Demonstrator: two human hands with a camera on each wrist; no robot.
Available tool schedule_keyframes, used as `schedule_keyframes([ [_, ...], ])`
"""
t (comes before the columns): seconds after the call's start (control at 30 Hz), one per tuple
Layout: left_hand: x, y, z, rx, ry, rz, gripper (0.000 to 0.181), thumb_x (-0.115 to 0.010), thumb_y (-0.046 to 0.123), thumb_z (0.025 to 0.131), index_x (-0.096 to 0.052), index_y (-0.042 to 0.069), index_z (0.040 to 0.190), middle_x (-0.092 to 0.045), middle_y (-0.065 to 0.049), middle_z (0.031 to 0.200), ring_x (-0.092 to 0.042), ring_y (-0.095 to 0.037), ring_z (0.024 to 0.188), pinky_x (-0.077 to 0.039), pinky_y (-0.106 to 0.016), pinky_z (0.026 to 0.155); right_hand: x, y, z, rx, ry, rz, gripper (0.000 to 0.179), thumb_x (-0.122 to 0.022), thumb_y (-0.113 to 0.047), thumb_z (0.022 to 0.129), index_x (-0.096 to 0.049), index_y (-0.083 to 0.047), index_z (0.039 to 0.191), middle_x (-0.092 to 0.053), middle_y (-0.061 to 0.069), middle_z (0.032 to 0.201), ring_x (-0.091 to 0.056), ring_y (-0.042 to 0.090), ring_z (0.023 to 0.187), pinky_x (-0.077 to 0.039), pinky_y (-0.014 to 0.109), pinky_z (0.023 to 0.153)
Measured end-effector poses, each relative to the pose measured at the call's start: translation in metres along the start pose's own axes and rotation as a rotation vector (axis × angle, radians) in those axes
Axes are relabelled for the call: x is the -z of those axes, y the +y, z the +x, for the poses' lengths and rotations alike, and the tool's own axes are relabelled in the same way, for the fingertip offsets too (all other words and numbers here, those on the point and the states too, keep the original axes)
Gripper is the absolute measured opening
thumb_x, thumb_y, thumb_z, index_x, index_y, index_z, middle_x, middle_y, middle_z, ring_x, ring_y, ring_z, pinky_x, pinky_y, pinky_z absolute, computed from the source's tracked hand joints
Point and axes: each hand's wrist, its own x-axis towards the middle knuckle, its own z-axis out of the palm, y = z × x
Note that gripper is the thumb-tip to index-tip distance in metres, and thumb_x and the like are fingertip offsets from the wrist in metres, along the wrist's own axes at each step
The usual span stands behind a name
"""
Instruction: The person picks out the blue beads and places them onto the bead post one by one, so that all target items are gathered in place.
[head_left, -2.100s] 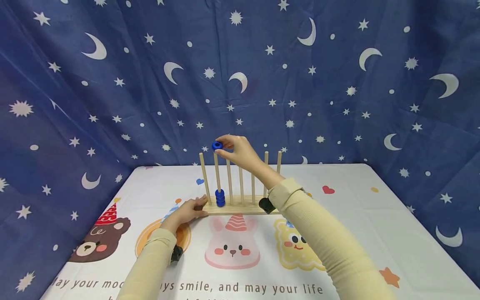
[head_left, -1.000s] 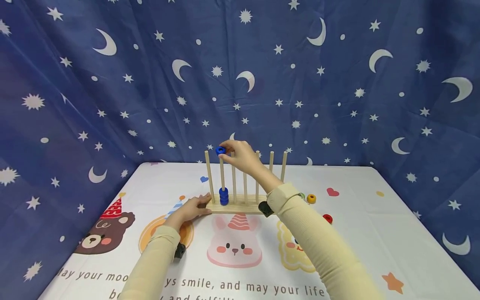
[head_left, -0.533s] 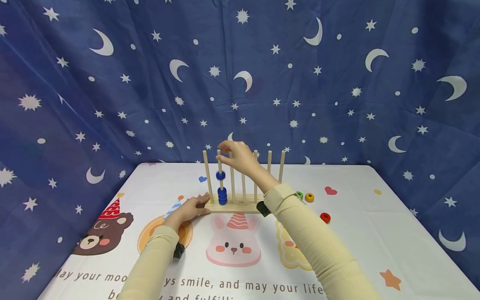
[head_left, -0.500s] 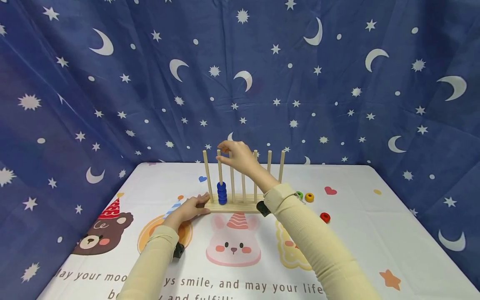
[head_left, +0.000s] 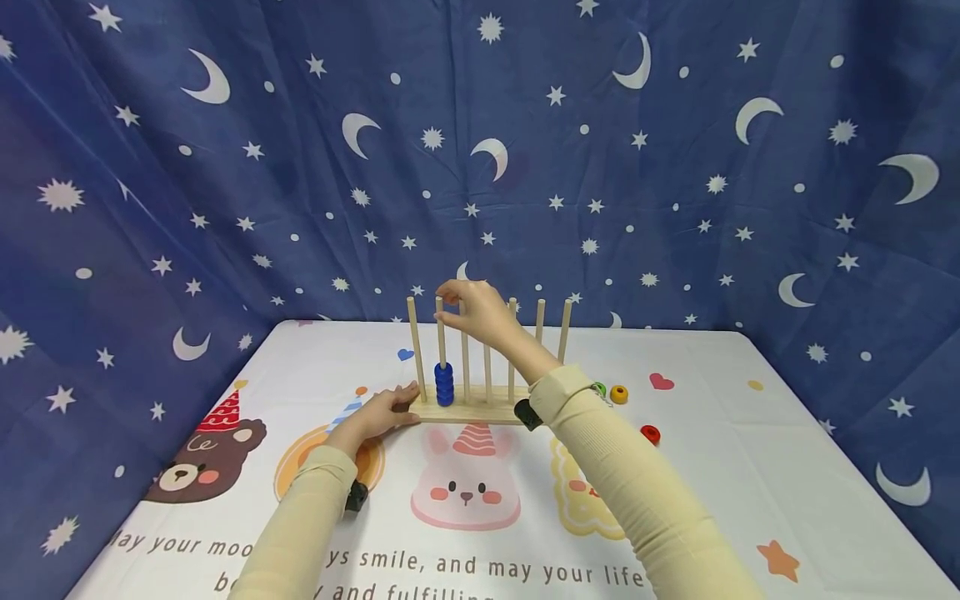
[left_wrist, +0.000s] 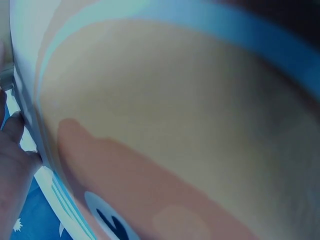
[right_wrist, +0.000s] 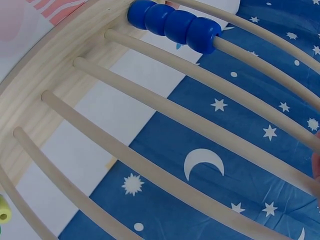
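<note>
A wooden peg stand with a row of upright pegs stands toward the back of the table. Several blue beads are stacked at the foot of its second peg from the left; the right wrist view shows these blue beads touching one another. My left hand holds the left end of the base, thumb at the front edge and fingers farther back. My right hand is at the top of the second peg, thumb and fingers parted about it, with no bead between them. Its forearm hides part of the stand.
A yellow bead, a red bead and a partly hidden green bead lie on the table right of the stand. A dark blue curtain with moons and stars hangs behind the printed tablecloth.
My right hand has let go of a blue bead, which has slid down the second peg onto the stack. My left hand has stayed at the base.
</note>
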Motion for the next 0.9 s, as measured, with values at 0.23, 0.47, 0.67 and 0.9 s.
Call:
schedule_keyframes([
  [0.23, 0.0003, -0.0031, 0.0010, -0.008, 0.005, -0.016, 0.061, -0.064, 0.016, 0.089, -0.037, -0.005, 0.140, -0.026, -0.021, 0.150, -0.017, -0.048, 0.139, -0.006, -0.063, 0.114, 0.0005, -0.0006, 0.0009, 0.010, 0.005, 0.003, 0.032, -0.068, -0.018, 0.087, -0.064, -0.004, 0.116, -0.068, 0.012, 0.111, -0.064, 0.022, 0.102, -0.053, 0.031, 0.090],
  [0.47, -0.0003, -0.0053, 0.0008, -0.014, 0.006, -0.012, 0.062, -0.064, 0.018, 0.089, -0.037, -0.006, 0.139, -0.026, -0.021, 0.150, -0.017, -0.047, 0.139, -0.007, -0.063, 0.114, -0.0003, -0.0005, 0.0001, 0.006, 0.014, 0.007, 0.031, -0.067, -0.020, 0.088, -0.064, -0.003, 0.115, -0.069, 0.012, 0.111, -0.064, 0.022, 0.102, -0.053, 0.031, 0.090],
  [0.67, -0.0005, -0.0049, 0.0009, -0.012, 0.003, -0.017, 0.061, -0.063, 0.017, 0.089, -0.036, -0.005, 0.140, -0.026, -0.021, 0.150, -0.016, -0.047, 0.139, -0.003, -0.065, 0.113, -0.0008, 0.0005, -0.0002, 0.009, 0.028, 0.010, 0.030, -0.066, -0.020, 0.089, -0.064, -0.004, 0.114, -0.069, 0.011, 0.110, -0.064, 0.022, 0.101, -0.053, 0.031, 0.090],
  [0.9, -0.0009, -0.0042, 0.0008, -0.006, -0.005, -0.020, 0.061, -0.063, 0.017, 0.090, -0.036, -0.004, 0.140, -0.025, -0.021, 0.150, -0.015, -0.047, 0.140, -0.003, -0.064, 0.113, -0.0008, -0.0002, -0.0018, 0.005, 0.054, 0.041, 0.028, -0.065, -0.020, 0.090, -0.065, -0.004, 0.113, -0.069, 0.010, 0.110, -0.065, 0.021, 0.101, -0.053, 0.031, 0.090],
])
